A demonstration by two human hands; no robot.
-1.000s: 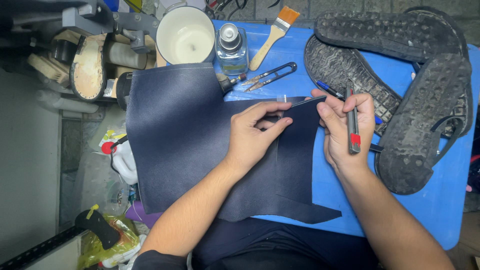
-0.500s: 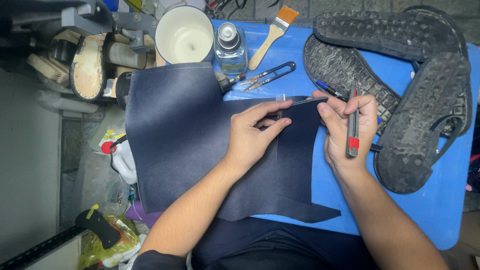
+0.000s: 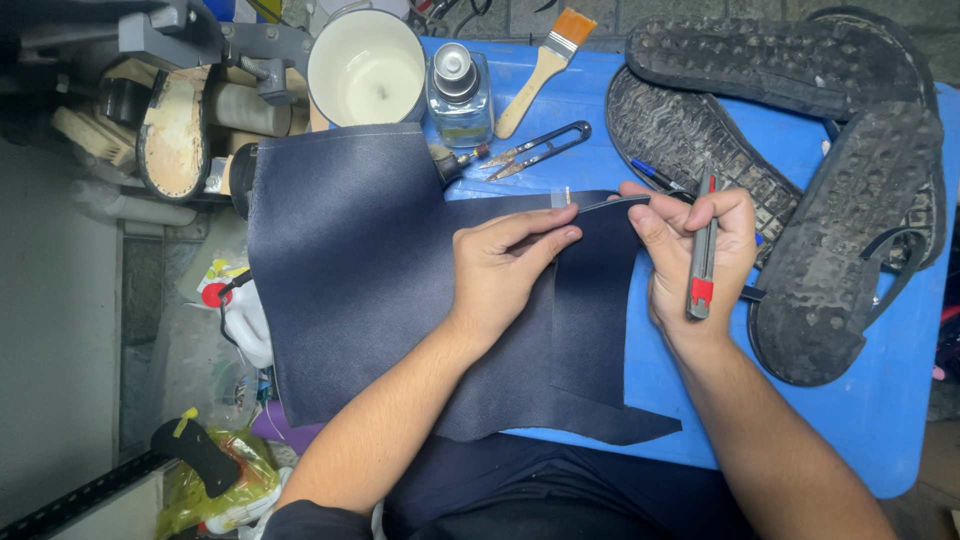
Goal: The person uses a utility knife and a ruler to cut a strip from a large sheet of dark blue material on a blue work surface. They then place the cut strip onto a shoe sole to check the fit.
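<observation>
Dark navy sheet of leather-like material (image 3: 380,290), fine grained surface, matte, lies flat across the left half of the blue desk (image 3: 880,440), its left part overhanging the desk's left edge and its lower part drooping over the near edge toward the lap. A narrow strip of the same material (image 3: 590,300) lies on top near the sheet's right side, its straight edges running toward the near edge. Left hand (image 3: 505,265) lies palm down on the sheet, fingers stretched and pressing along the strip's far end, likely to keep both layers from sliding. Right hand (image 3: 695,255) is closed around a slim utility knife (image 3: 702,265), grey body with a red slider, held upright like a pen; its thumb and forefinger also pinch the strip's lifted far corner, probably keeping it taut. Just beyond the hands toward the far edge: small black thread snips (image 3: 545,148), a clear glass bottle with a metal cap (image 3: 460,95), a wooden-handled brush with orange bristles (image 3: 548,62), and a cream-coloured cup (image 3: 365,65) at the desk's far left corner. Three black rubber shoe soles (image 3: 850,240) with studded tread are stacked overlapping along the desk's right edge, parked clear of the sheet. A pen (image 3: 655,175) pokes out from under them. Off the desk's left edge, a shoe form with a worn tan sole (image 3: 175,135) sits on a metal stand.
</observation>
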